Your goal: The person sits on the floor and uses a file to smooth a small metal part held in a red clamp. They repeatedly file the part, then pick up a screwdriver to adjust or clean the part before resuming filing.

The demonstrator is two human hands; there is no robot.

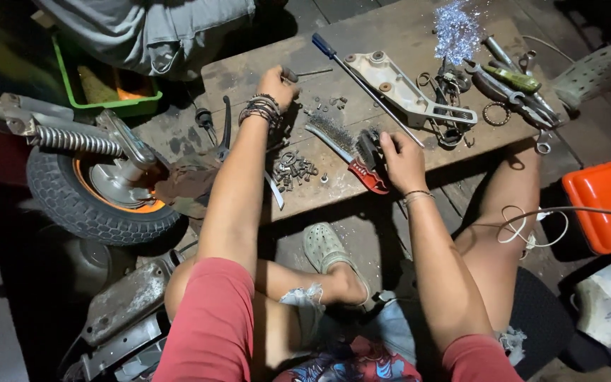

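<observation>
Here, seated low at a worn wooden board running across the upper middle of the frame. Left hand, upper centre, fingers curled tight round a small dark metal part, lifted just clear of the wood, likely for a closer look. Right hand, centre, fingers closed over a dark wire brush head beside a red-handled wire brush, pressed down on the board near its lower edge. Heap of small nuts and washers between the two hands, kept close for reach. Blue-handled screwdriver and a pale metal bracket further up; tangle of spanners at upper right. Small tyred wheel at left, orange tray at right. Open wood only in the board's upper middle strip; lower edge crowded, little slack.
</observation>
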